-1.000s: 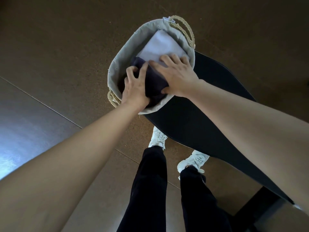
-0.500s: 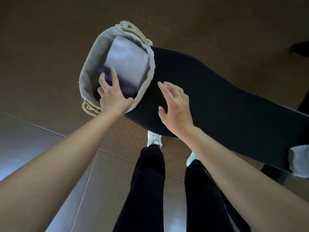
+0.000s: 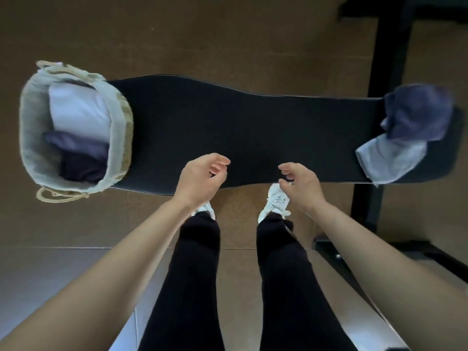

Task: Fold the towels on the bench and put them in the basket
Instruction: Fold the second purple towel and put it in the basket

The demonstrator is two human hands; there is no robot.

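The long black bench (image 3: pixel 248 127) runs left to right in front of me. A cloth-lined woven basket (image 3: pixel 30 127) stands on its left end. Inside lie a folded white towel (image 3: pixel 78 112) and a folded dark purple towel (image 3: pixel 81 158). On the bench's right end sit two unfolded towels: a dark blue one (image 3: pixel 417 112) on top of a light blue one (image 3: pixel 390 160). My left hand (image 3: pixel 200 178) and my right hand (image 3: pixel 301 183) hover empty over the bench's near edge, fingers loosely curled and apart.
My legs in black trousers and white shoes (image 3: pixel 276 201) stand just before the bench. A black metal frame (image 3: pixel 379 122) rises at the right behind the bench, with its base on the brown floor (image 3: pixel 177 34).
Both hands have left the basket and come back to the bench's middle, empty. The view has swung right, so the unfolded towels at the bench's right end now show.
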